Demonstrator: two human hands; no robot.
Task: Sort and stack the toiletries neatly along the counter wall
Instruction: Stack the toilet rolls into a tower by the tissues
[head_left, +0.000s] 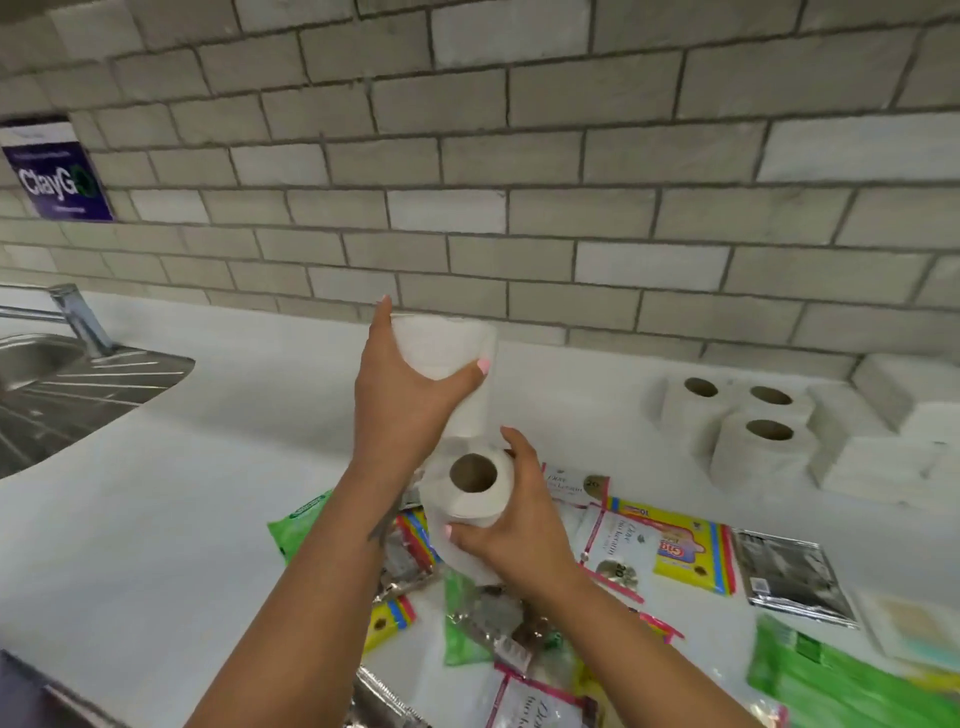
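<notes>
My left hand (410, 395) grips a white toilet roll (441, 345) lifted above the counter, near the tiled wall. My right hand (514, 525) holds a second toilet roll (470, 488) upright, its cardboard core facing up, just below the first. A loose strip of paper hangs between the two rolls. Three more toilet rolls (737, 426) stand grouped against the wall at the right. Under my arms lies a pile of sachets (618, 545) and packets in white, yellow and green.
A steel sink (62, 395) with a tap (78, 317) sits at the left. White folded tissue stacks (893, 441) stand at the far right by the wall. A green pack (841, 680) and a silver pouch (789, 577) lie at the lower right. White counter (234, 441) spreads between.
</notes>
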